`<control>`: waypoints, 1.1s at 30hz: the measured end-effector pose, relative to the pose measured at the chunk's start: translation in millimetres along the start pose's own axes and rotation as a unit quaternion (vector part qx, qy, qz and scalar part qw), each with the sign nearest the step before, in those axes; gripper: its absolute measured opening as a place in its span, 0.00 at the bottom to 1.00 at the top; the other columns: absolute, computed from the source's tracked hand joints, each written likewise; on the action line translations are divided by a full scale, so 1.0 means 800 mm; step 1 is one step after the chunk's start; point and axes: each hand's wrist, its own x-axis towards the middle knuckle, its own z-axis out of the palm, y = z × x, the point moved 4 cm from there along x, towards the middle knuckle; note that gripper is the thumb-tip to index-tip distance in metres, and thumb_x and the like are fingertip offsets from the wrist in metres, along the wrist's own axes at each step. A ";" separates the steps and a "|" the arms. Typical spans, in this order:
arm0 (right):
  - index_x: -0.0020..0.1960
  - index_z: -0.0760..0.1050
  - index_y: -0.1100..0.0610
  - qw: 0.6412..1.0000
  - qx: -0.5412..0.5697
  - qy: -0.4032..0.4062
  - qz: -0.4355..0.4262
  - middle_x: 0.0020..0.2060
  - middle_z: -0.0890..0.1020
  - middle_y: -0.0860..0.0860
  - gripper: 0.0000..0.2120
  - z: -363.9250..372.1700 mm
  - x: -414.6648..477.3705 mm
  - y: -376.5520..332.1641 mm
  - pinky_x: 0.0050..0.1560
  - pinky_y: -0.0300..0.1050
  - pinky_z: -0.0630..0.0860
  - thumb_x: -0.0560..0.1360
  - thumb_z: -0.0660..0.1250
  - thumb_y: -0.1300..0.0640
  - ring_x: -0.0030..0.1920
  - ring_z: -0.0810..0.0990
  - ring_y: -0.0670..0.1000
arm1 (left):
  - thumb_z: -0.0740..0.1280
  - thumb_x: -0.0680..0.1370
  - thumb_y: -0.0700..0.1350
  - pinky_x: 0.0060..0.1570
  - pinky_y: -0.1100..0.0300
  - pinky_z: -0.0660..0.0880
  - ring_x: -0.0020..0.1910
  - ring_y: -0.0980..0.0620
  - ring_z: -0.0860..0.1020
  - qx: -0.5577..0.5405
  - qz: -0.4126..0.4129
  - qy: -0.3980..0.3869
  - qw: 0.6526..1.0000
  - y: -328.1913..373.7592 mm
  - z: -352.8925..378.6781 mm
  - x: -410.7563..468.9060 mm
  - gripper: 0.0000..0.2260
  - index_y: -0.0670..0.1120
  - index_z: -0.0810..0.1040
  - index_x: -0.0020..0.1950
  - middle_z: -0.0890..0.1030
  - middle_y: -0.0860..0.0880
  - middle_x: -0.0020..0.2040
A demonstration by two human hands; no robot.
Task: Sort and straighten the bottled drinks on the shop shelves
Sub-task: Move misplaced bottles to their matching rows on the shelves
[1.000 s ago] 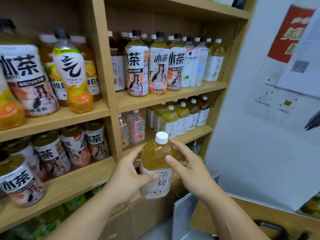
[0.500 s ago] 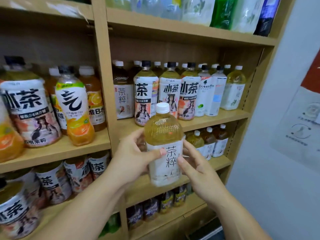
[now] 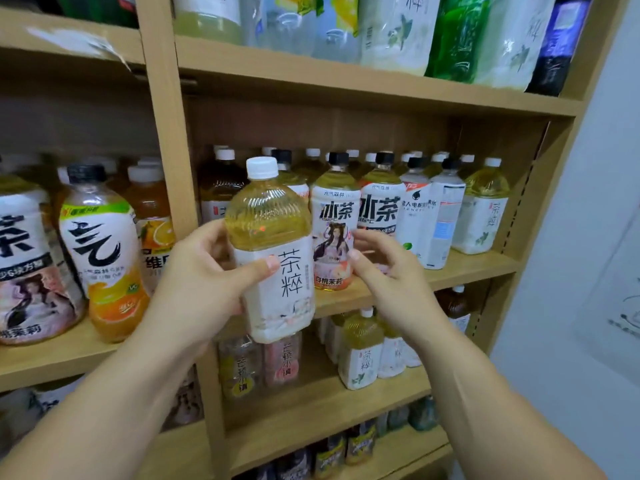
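At centre frame, the left hand point(image 3: 204, 271) is gripping an unshelved bottle point(image 3: 277, 271). The right hand point(image 3: 388, 275) is hovering released, and the mixed rows point(image 3: 415, 216) are awaiting sorting.

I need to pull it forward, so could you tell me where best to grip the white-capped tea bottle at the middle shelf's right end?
Probably the neck under the white cap, from the front and above: the tea bottle stands upright, a black-capped clear bottle stands close on its left, and there's headroom overhead.
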 end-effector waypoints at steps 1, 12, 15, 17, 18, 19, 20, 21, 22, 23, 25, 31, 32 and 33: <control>0.68 0.76 0.45 1.000 -0.003 0.011 -0.009 0.60 0.80 0.42 0.16 -0.008 0.016 0.000 0.61 0.47 0.77 0.81 0.67 0.46 0.61 0.78 0.41 | 0.76 0.74 0.37 0.25 0.66 0.75 0.42 0.60 0.85 0.007 0.001 0.014 1.000 0.000 -0.001 0.002 0.15 0.50 0.82 0.57 0.87 0.57 0.47; 0.71 0.72 0.47 0.989 -0.112 0.095 -0.031 0.66 0.74 0.47 0.21 -0.076 0.109 0.046 0.65 0.48 0.72 0.79 0.70 0.49 0.65 0.73 0.48 | 0.77 0.73 0.37 0.30 0.56 0.80 0.47 0.52 0.87 0.026 -0.029 0.068 0.997 -0.011 0.043 0.008 0.18 0.50 0.82 0.60 0.88 0.51 0.50; 0.79 0.64 0.48 0.982 -0.166 0.062 -0.059 0.74 0.70 0.50 0.31 -0.084 0.150 0.028 0.72 0.56 0.70 0.79 0.69 0.45 0.73 0.68 0.54 | 0.77 0.73 0.38 0.34 0.49 0.83 0.50 0.50 0.87 0.042 -0.031 0.074 0.996 -0.011 0.055 0.009 0.17 0.52 0.82 0.59 0.87 0.53 0.51; 0.81 0.61 0.49 0.975 -0.211 0.028 -0.061 0.75 0.70 0.51 0.34 -0.081 0.170 0.019 0.73 0.57 0.67 0.80 0.68 0.42 0.76 0.64 0.58 | 0.77 0.73 0.39 0.35 0.48 0.83 0.51 0.50 0.86 0.050 -0.032 0.084 0.995 -0.013 0.059 0.008 0.17 0.53 0.82 0.58 0.87 0.52 0.52; 0.80 0.61 0.48 0.967 -0.244 0.017 -0.066 0.74 0.72 0.52 0.33 -0.078 0.176 0.017 0.71 0.56 0.67 0.80 0.67 0.40 0.74 0.64 0.59 | 0.78 0.73 0.39 0.33 0.50 0.83 0.51 0.50 0.86 0.054 -0.031 0.089 0.994 -0.014 0.060 0.008 0.17 0.53 0.82 0.58 0.87 0.53 0.52; 0.79 0.63 0.46 0.954 -0.287 0.015 -0.080 0.70 0.74 0.53 0.31 -0.074 0.178 0.016 0.68 0.55 0.67 0.80 0.66 0.39 0.72 0.66 0.59 | 0.78 0.73 0.40 0.32 0.53 0.82 0.51 0.50 0.86 0.057 -0.030 0.094 0.993 -0.014 0.061 0.007 0.17 0.53 0.82 0.58 0.87 0.53 0.52; 0.77 0.66 0.44 0.940 -0.327 0.020 -0.096 0.67 0.75 0.54 0.29 -0.071 0.178 0.016 0.66 0.54 0.67 0.79 0.65 0.38 0.69 0.67 0.59 | 0.77 0.73 0.40 0.30 0.56 0.80 0.51 0.50 0.86 0.060 -0.028 0.097 0.993 -0.013 0.061 0.006 0.17 0.53 0.82 0.58 0.87 0.53 0.52; 0.75 0.69 0.42 0.929 -0.352 0.028 -0.111 0.65 0.75 0.54 0.26 -0.068 0.176 0.016 0.65 0.54 0.67 0.79 0.64 0.37 0.67 0.68 0.59 | 0.77 0.73 0.40 0.29 0.58 0.79 0.51 0.51 0.86 0.063 -0.026 0.100 0.993 -0.013 0.062 0.004 0.17 0.53 0.82 0.59 0.87 0.53 0.52; 0.72 0.71 0.41 0.925 -0.358 0.037 -0.124 0.63 0.74 0.54 0.23 -0.067 0.173 0.016 0.65 0.54 0.66 0.79 0.65 0.38 0.66 0.68 0.58 | 0.77 0.73 0.40 0.28 0.60 0.78 0.51 0.50 0.86 0.066 -0.024 0.101 0.992 -0.012 0.062 0.003 0.17 0.53 0.82 0.59 0.87 0.53 0.52; 0.69 0.73 0.41 0.925 -0.352 0.043 -0.135 0.62 0.73 0.53 0.21 -0.067 0.170 0.016 0.64 0.53 0.66 0.78 0.65 0.38 0.66 0.68 0.58 | 0.77 0.74 0.40 0.28 0.61 0.78 0.51 0.50 0.85 0.068 -0.024 0.102 0.992 -0.011 0.062 0.001 0.17 0.53 0.82 0.60 0.87 0.53 0.53; 0.64 0.74 0.42 0.932 -0.321 0.045 -0.161 0.59 0.69 0.52 0.17 -0.068 0.164 0.014 0.62 0.52 0.66 0.76 0.68 0.41 0.63 0.68 0.57 | 0.77 0.74 0.39 0.29 0.61 0.79 0.53 0.50 0.85 0.074 -0.021 0.099 0.992 -0.008 0.062 -0.004 0.18 0.54 0.82 0.60 0.87 0.53 0.53; 0.67 0.70 0.40 0.944 -0.277 -0.004 -0.182 0.72 0.65 0.57 0.24 -0.067 0.141 0.023 0.64 0.55 0.74 0.74 0.74 0.44 0.71 0.67 0.59 | 0.78 0.72 0.42 0.36 0.55 0.83 0.55 0.54 0.84 0.110 -0.008 0.091 0.990 0.002 0.066 -0.032 0.18 0.59 0.81 0.57 0.86 0.59 0.53; 0.69 0.69 0.40 0.945 -0.276 -0.009 -0.177 0.74 0.65 0.57 0.25 -0.068 0.138 0.025 0.67 0.58 0.72 0.75 0.74 0.44 0.74 0.65 0.60 | 0.78 0.72 0.43 0.35 0.56 0.83 0.54 0.55 0.84 0.111 -0.007 0.088 0.990 0.004 0.067 -0.039 0.18 0.60 0.81 0.57 0.86 0.59 0.53; 0.70 0.69 0.39 0.946 -0.271 -0.007 -0.177 0.74 0.65 0.57 0.25 -0.070 0.136 0.026 0.69 0.59 0.71 0.76 0.73 0.44 0.75 0.63 0.60 | 0.77 0.72 0.43 0.33 0.59 0.81 0.52 0.56 0.85 0.111 -0.009 0.084 0.990 0.005 0.068 -0.046 0.18 0.60 0.81 0.57 0.86 0.59 0.53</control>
